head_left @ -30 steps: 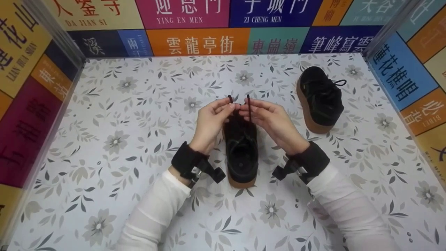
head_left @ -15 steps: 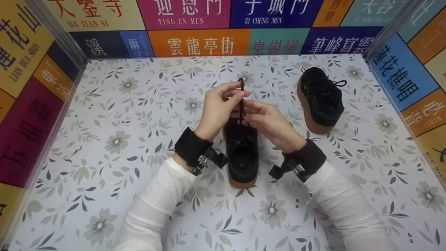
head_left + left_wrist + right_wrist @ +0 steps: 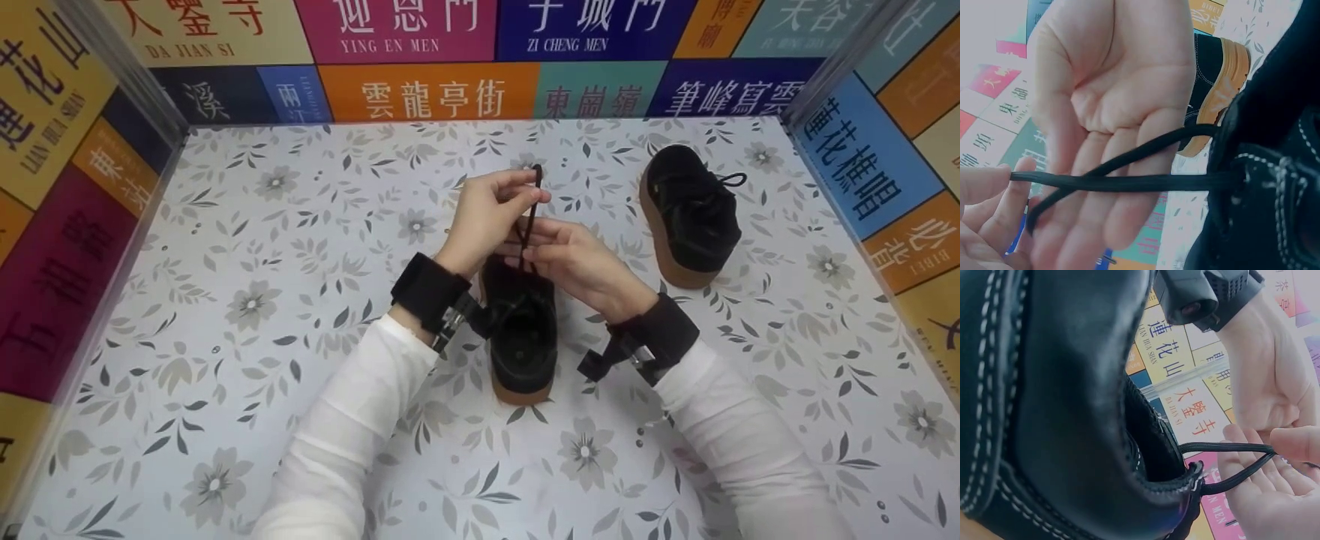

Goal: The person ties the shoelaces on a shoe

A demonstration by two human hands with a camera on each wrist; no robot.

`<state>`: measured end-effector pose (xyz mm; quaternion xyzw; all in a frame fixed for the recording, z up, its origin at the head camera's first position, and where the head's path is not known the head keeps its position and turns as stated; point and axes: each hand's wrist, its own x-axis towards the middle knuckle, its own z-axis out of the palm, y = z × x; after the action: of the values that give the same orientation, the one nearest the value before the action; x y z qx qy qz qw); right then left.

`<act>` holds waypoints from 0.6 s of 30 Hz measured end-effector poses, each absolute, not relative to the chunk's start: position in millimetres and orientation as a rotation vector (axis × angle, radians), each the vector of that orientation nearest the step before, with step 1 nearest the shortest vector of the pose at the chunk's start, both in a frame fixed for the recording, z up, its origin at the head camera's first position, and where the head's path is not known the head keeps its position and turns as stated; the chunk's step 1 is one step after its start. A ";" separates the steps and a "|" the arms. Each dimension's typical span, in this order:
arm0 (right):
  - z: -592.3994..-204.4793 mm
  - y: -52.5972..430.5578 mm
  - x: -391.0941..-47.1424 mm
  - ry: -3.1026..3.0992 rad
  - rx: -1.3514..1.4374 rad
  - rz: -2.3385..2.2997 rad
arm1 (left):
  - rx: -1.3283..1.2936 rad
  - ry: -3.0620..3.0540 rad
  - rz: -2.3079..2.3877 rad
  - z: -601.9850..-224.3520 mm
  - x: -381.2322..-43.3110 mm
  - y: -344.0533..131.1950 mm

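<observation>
Toe away from me, a black shoe (image 3: 525, 381) with a brown sole stands at the middle of the floral surface. My left hand (image 3: 484, 217) is raised above its toe end and pinches a dark shoelace (image 3: 533, 214) between thumb and fingers. Lower and to the right, my right hand (image 3: 585, 262) pinches lace near a crossing, its thumb over the strand in the right wrist view. Two lace strands (image 3: 1151, 183) run from the shoe and cross in front of the right hand (image 3: 1123, 73) in the left wrist view. The pinched ends are partly hidden.
A second black shoe (image 3: 690, 217), its lace loop sticking out, stands at the back right. Panels with colourful lettering (image 3: 427, 91) border the floral surface (image 3: 247, 390) at the back and sides. A black camera strap (image 3: 431, 292) is on each wrist.
Both hands were at one height, each with a lace strand. My left hand has moved up and to the right with its lace, now above the right hand. The shoes have stayed put.
</observation>
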<state>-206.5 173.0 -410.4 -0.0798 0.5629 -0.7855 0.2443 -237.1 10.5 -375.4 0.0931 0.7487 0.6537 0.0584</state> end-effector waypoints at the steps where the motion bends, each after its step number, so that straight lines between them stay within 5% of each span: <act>1: -410.6 172.8 -206.4 1.534 -0.211 -2.147 | 0.268 2.256 1.974 -376.9 -238.9 11.3; 18: -411.1 171.1 -204.6 1.491 -0.154 -2.168 | 0.169 2.126 1.928 -394.3 -251.7 19.9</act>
<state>-204.6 171.1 -411.1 -0.0566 0.5477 -0.7965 0.2500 -251.7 19.9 -394.3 0.0583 0.7329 0.6647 0.1330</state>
